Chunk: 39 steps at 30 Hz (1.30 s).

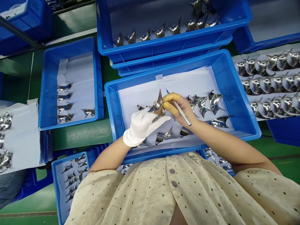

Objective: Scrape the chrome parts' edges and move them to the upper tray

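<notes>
My left hand [142, 125], in a white glove, is closed around a shiny, pointed chrome metal part [157, 105] and holds it up over the middle blue bin [236, 93]. My right hand [179, 107], with yellow finger cots on thumb and fingers, grips a thin metal pen-like tool [181, 112] and touches the same part with its fingertips. Under both hands, several similar chrome parts [206, 104] lie on white paper inside the bin.
Blue bins surround me: one at the left [44, 93] with several parts, one behind [164, 43] with a row of parts, one at the lower left [56, 181]. Trays of chrome parts on white paper lie at the right [269, 81] and far left [4, 137].
</notes>
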{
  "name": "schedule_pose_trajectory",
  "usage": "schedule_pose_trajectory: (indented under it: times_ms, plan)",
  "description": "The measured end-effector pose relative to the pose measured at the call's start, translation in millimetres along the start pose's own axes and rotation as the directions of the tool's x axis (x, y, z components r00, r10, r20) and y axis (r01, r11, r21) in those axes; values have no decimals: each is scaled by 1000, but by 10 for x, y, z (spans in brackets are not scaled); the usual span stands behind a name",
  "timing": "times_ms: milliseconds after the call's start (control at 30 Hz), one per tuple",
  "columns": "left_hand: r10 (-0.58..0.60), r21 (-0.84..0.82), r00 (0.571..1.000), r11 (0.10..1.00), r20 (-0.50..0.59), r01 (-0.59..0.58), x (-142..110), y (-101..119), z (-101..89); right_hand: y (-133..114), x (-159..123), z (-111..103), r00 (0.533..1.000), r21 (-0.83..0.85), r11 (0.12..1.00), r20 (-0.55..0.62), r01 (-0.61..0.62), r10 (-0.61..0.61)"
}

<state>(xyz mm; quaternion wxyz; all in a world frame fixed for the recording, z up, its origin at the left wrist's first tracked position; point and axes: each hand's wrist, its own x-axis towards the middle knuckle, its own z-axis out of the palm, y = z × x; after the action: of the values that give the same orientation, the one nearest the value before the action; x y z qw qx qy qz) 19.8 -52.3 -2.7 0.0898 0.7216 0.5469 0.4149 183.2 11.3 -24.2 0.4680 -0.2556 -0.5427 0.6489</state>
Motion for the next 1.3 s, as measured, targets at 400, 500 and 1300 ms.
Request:
schedule_pose_trajectory:
  times_ms: [400, 500, 1300]
  plan:
    - [437, 302, 884, 876, -165, -376, 48, -35, 14, 138, 3, -70, 987, -21, 986, 22, 163, -162]
    - [413, 263, 896, 893, -163, -364, 44, -36, 15, 183, 1, -83, 987, -41, 986, -10, 161, -161]
    - [-486, -846, 839, 317, 243, 428, 152, -85, -31, 181, -19, -113, 992, 86, 996, 122, -37, 27]
